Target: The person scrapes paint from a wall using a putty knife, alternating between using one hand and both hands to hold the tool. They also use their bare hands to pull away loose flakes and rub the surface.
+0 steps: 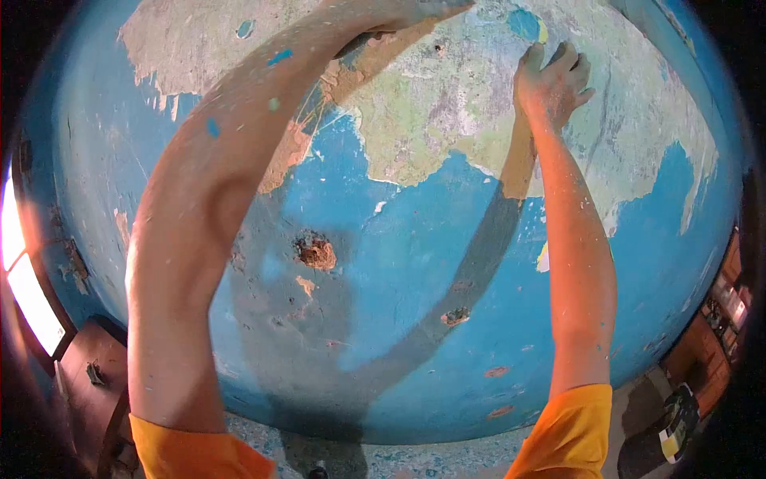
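A wall (399, 263) fills the view, its blue paint peeled away in the upper part to a pale, patchy bare surface (447, 112). My right hand (554, 86) is up against that bare surface, fingers apart and slightly bent, holding nothing that I can see. Just above it is a small leftover blue paint patch (523, 24). My left hand (423, 9) reaches across the top edge of the view, partly cut off; its grip is hidden. Blue paint flakes (281, 57) stick to my left forearm.
A hole (317, 251) in the wall exposes reddish material, with a smaller hole (456, 316) lower right. Paint chips litter the floor (263, 435). Brown furniture (92, 367) stands at the left beside a bright window (28, 279). A dark object (680, 423) lies lower right.
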### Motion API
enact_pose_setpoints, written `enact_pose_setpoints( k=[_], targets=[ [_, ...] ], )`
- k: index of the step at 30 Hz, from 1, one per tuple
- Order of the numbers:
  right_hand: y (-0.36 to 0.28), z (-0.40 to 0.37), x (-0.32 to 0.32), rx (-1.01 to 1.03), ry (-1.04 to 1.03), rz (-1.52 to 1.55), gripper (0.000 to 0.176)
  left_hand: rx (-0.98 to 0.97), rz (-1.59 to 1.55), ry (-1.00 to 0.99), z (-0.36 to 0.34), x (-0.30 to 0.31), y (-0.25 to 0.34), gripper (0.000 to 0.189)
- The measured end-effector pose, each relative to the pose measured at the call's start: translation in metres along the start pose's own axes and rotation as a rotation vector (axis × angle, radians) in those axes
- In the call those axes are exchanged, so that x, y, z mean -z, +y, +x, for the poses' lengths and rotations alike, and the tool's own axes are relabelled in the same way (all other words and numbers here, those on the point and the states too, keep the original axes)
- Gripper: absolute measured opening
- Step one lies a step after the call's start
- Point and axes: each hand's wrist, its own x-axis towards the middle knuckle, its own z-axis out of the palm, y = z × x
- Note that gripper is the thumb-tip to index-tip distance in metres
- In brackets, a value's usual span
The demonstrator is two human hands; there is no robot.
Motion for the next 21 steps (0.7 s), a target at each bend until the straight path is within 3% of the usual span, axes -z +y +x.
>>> enact_pose_setpoints(
  k=[3, 5, 6, 11, 12, 14, 15, 17, 18, 20, 21],
  targets=[
    [0.007, -0.010, 0.004, 0.021, 0.007, 0.014, 0.056, -0.185, 0.087, -0.059, -0.027, -0.020, -0.021, 0.062],
    [0.007, -0.008, 0.008, 0.047, 0.032, 0.036, 0.055, -0.339, 0.194, 0.225, -0.047, -0.031, -0.031, 0.061],
    [0.003, -0.005, 0.008, 0.022, 0.022, 0.033, 0.054, -0.338, 0.197, 0.234, -0.042, -0.024, -0.028, 0.061],
    [0.006, -0.008, 0.010, 0.023, -0.009, 0.018, 0.051, 0.094, -0.034, -0.432, -0.002, 0.028, 0.024, 0.073],
    [0.005, -0.007, 0.010, 0.030, -0.012, 0.022, 0.051, 0.101, -0.038, -0.429, -0.010, 0.027, 0.019, 0.073],
    [0.008, -0.012, 0.012, 0.056, -0.005, 0.035, 0.050, -0.088, 0.041, -0.151, -0.034, 0.012, 0.002, 0.080],
    [0.009, -0.015, 0.014, 0.053, -0.003, 0.035, 0.050, -0.089, 0.044, -0.153, -0.035, -0.006, -0.014, 0.080],
    [0.006, -0.015, 0.019, 0.040, -0.026, 0.077, 0.050, -0.272, 0.172, 0.154, -0.021, -0.037, -0.048, 0.088],
    [0.005, -0.013, 0.018, 0.042, -0.001, 0.080, 0.050, -0.285, 0.183, 0.173, -0.012, -0.026, -0.033, 0.088],
    [0.004, -0.016, 0.017, 0.030, 0.011, 0.043, 0.050, 0.088, -0.191, 0.005, 0.000, -0.011, 0.005, 0.091],
    [0.004, -0.014, 0.018, 0.024, 0.012, 0.035, 0.050, -0.020, -0.104, 0.041, -0.010, -0.001, 0.010, 0.093]
  ],
)
